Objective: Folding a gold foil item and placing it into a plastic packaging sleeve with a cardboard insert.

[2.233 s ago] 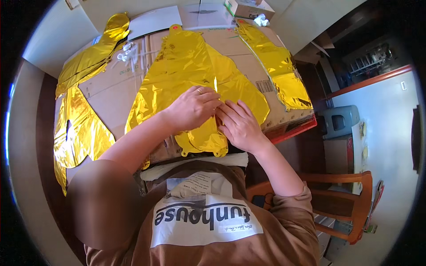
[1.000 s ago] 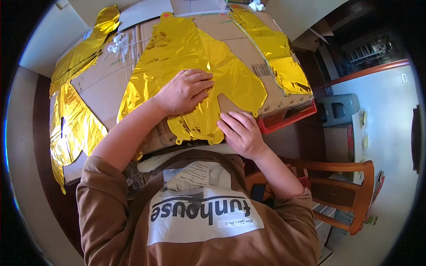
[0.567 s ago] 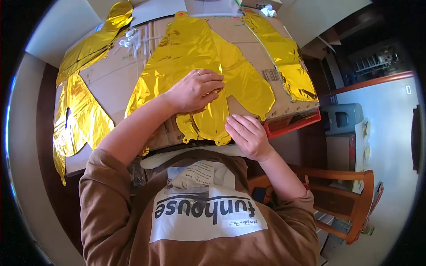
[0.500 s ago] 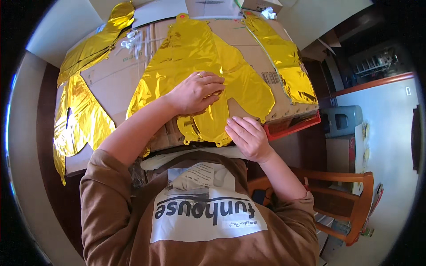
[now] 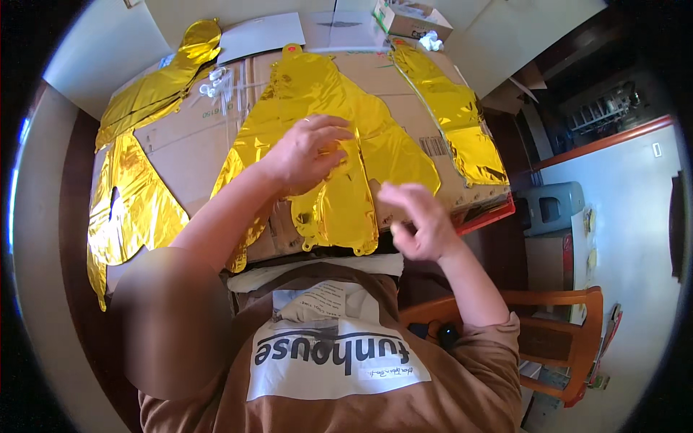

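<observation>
A broad, flat sheet of shiny gold foil [image 5: 375, 141] lies across the middle of the brown cardboard surface [image 5: 191, 155], narrowing at its far end to a rounded tab with a red dot. Its near end, edged with small looped tabs, reaches the front edge of the surface, close to the person's body.

The left hand [image 5: 309, 155] is over the middle of this sheet, its fingers bent and slightly apart; its underside is hidden, so I cannot tell whether the grip is closed on the foil. The right hand [image 5: 420, 222] (a little blurred) is just beside the sheet's near right edge, thumb and fingers parted, its grip loose with nothing in it.

To the left lie a long gold foil strip with a rounded end [image 5: 148, 94] and, overlapping it, a forked piece of crinkled gold foil [image 5: 144, 206] (whether they are one piece, I cannot tell). On the right, a narrow gold foil strip [image 5: 458, 119] slants toward the surface's right edge.

Thin, pale straw-like sticks [image 5: 225, 94] lie between the left strip and the middle sheet. At the far side are a flat white panel [image 5: 263, 36], an open cardboard carton [image 5: 413, 18] and a crumpled white tissue [image 5: 431, 41].
</observation>
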The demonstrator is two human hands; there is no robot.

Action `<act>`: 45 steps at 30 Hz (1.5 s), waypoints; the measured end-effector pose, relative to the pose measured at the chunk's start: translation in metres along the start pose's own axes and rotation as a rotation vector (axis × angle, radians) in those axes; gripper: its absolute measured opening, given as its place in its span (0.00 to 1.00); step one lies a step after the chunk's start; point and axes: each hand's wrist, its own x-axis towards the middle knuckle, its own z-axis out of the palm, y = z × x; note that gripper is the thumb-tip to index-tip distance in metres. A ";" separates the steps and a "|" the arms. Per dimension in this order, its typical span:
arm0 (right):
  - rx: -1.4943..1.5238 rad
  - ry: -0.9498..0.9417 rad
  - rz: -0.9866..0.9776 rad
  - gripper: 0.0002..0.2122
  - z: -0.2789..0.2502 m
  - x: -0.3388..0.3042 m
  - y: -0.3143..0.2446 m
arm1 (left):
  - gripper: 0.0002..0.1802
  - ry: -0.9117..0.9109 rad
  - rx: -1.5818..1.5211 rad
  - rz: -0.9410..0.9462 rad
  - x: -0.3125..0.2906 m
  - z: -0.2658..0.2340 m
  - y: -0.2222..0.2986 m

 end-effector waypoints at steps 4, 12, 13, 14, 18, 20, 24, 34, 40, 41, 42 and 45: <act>0.071 0.125 0.458 0.20 -0.009 0.057 0.046 | 0.16 0.087 0.246 0.050 0.009 -0.001 -0.033; -0.294 -0.325 0.910 0.26 0.016 0.158 0.133 | 0.16 0.061 0.248 0.055 0.010 0.004 -0.047; -0.254 -0.434 0.969 0.26 0.015 0.163 0.133 | 0.16 0.057 0.237 0.047 0.009 0.005 -0.047; -0.241 -0.416 0.972 0.24 0.017 0.163 0.135 | 0.16 0.049 0.238 0.043 0.009 0.005 -0.048; -0.349 -0.157 0.841 0.18 0.026 0.151 0.126 | 0.16 0.056 0.228 0.004 0.008 0.008 -0.048; -0.405 -0.052 0.766 0.17 0.030 0.147 0.122 | 0.16 0.051 0.217 -0.012 0.006 0.007 -0.048; -0.300 -0.152 0.855 0.15 0.028 0.150 0.123 | 0.16 0.052 0.234 -0.005 0.007 0.007 -0.048; -0.191 -0.030 0.909 0.09 0.026 0.148 0.115 | 0.16 0.035 0.321 0.032 0.007 0.002 -0.044; -0.176 0.052 0.816 0.10 0.029 0.142 0.117 | 0.17 -0.004 0.366 0.003 0.007 0.000 -0.041; -0.174 0.055 0.810 0.11 0.029 0.142 0.118 | 0.17 -0.007 0.364 0.001 0.007 0.000 -0.041; -0.171 0.056 0.804 0.11 0.029 0.143 0.116 | 0.17 -0.011 0.357 0.006 0.007 -0.001 -0.041; -0.156 0.063 0.786 0.13 0.031 0.143 0.115 | 0.17 -0.018 0.340 0.010 0.008 -0.001 -0.042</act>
